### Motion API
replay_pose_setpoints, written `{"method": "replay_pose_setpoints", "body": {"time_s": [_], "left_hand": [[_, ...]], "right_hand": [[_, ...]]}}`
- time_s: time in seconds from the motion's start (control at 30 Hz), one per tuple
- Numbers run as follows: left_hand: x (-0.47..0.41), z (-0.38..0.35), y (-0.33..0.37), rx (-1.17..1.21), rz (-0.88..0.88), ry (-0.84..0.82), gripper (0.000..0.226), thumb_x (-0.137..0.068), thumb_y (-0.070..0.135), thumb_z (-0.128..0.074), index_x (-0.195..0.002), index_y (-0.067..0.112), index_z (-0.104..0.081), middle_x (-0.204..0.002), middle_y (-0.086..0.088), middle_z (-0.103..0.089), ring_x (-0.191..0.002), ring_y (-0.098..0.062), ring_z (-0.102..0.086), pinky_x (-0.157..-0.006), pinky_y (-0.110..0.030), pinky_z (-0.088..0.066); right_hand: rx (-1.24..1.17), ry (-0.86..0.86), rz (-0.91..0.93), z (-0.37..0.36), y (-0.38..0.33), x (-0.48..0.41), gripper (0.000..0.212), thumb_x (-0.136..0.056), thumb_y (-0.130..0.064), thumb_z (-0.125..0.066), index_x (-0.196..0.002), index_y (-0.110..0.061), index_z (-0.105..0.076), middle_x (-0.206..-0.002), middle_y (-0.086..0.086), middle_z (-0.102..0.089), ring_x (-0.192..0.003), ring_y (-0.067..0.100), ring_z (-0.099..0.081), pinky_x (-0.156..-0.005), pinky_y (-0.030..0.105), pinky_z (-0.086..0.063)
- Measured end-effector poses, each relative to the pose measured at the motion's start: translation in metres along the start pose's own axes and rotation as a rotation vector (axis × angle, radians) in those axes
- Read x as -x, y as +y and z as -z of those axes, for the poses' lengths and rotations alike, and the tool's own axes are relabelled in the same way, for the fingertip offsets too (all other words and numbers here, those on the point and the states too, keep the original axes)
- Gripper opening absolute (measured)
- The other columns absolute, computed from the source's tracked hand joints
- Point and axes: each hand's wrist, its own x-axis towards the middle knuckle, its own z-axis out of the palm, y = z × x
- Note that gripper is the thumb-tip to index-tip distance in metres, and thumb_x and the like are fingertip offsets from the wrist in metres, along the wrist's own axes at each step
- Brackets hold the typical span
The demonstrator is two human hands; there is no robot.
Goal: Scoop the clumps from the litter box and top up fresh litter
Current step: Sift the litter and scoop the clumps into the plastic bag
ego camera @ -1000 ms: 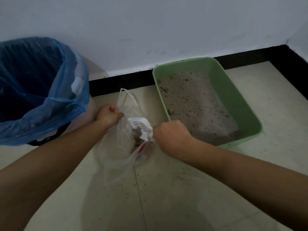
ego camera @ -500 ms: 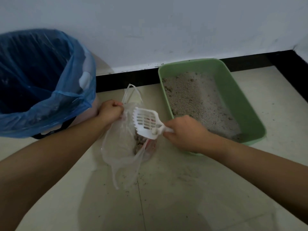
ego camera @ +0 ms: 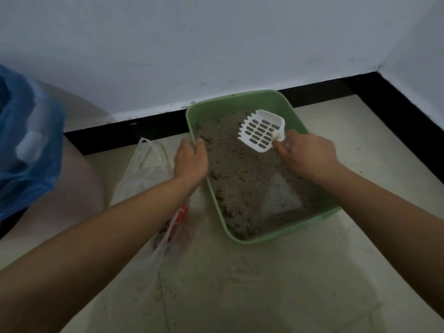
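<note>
Change since half a second back: right hand (ego camera: 310, 157) has carried the white slotted scoop (ego camera: 262, 133) away from the clear bag (ego camera: 146, 169) and over the green litter box (ego camera: 240, 239), centre-right of frame. Scoop looks empty and tilted, teeth toward upper left, over the far part of the litter (ego camera: 240, 179); touching it or just above, hard to tell. Right fingers curled round the short handle. Left hand (ego camera: 191, 162) has let go of the bag and now grips the box's left rim, fingers hooked over the edge, steadying it. Bag lies slack on the floor just left of the box, dark clumps low inside it, partly behind the left forearm. Blue-lined bin (ego camera: 26, 150) at left edge. Pale bare patch (ego camera: 284, 193) in the litter, lower right of box. Reading: one dump done, next scooping pass starting; top-up not begun, no fresh-litter container in view.
</note>
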Motion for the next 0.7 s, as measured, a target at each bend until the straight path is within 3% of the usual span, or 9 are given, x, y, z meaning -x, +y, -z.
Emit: {"method": "replay_pose_setpoints", "body": {"time_s": [0.07,0.17,0.3,0.47,0.57,0.7], "left_hand": [[-0.007,-0.016,0.004,-0.003,-0.017,0.033,0.059,-0.105,0.038,-0.024,-0.155,0.008,-0.016,-0.155,-0.013,-0.032,-0.14,-0.032,-0.034,-0.114,-0.038,-0.029],[-0.005,-0.031,0.001,-0.041,-0.034,0.148,0.055,-0.105,0.028,-0.025,-0.156,0.014,-0.01,-0.129,-0.014,-0.057,-0.113,-0.034,-0.056,-0.094,-0.04,-0.045],[-0.006,-0.035,-0.003,0.017,-0.036,0.171,0.053,-0.106,0.025,-0.027,-0.156,0.018,-0.012,-0.106,-0.009,-0.061,-0.095,-0.03,-0.06,-0.084,-0.037,-0.047],[-0.005,-0.035,-0.003,0.125,-0.053,0.169,0.051,-0.106,0.028,-0.025,-0.156,0.02,-0.017,-0.133,-0.001,-0.055,-0.113,-0.022,-0.056,-0.095,-0.03,-0.044],[-0.003,-0.034,-0.004,0.222,-0.04,0.156,0.049,-0.107,0.029,-0.026,-0.155,0.02,-0.021,-0.133,0.014,-0.045,-0.118,-0.002,-0.042,-0.093,-0.013,-0.028],[-0.006,-0.035,-0.009,0.291,-0.028,0.163,0.046,-0.107,0.029,-0.026,-0.152,0.019,-0.03,-0.152,0.004,-0.039,-0.137,-0.009,-0.035,-0.103,-0.012,-0.02]], "right_hand": [[0.034,0.054,-0.048,-0.01,0.005,-0.011,0.053,-0.102,-0.057,-0.019,-0.099,-0.015,-0.051,-0.069,0.004,-0.054,-0.06,0.021,-0.056,-0.064,0.035,-0.052],[0.026,0.113,-0.114,-0.02,0.009,-0.032,0.045,-0.103,-0.052,-0.027,-0.105,-0.015,-0.053,-0.066,0.003,-0.049,-0.058,0.022,-0.054,-0.063,0.037,-0.053],[0.003,0.121,-0.085,-0.027,-0.001,-0.057,0.041,-0.104,-0.048,-0.031,-0.101,-0.015,-0.055,-0.067,0.003,-0.05,-0.058,0.022,-0.055,-0.062,0.035,-0.052],[-0.021,0.082,0.071,-0.028,-0.02,-0.069,0.046,-0.103,-0.054,-0.028,-0.098,-0.018,-0.056,-0.066,-0.001,-0.054,-0.053,0.013,-0.051,-0.051,0.025,-0.038],[-0.043,0.079,0.16,-0.019,-0.02,-0.066,0.05,-0.101,-0.057,-0.029,-0.098,-0.02,-0.062,-0.062,-0.003,-0.054,-0.05,0.011,-0.049,-0.046,0.02,-0.032],[0.043,-0.135,0.213,-0.013,-0.026,-0.065,0.057,-0.097,-0.062,-0.033,-0.08,-0.016,-0.061,-0.062,0.001,-0.059,-0.052,0.015,-0.057,-0.051,0.024,-0.046]]}}
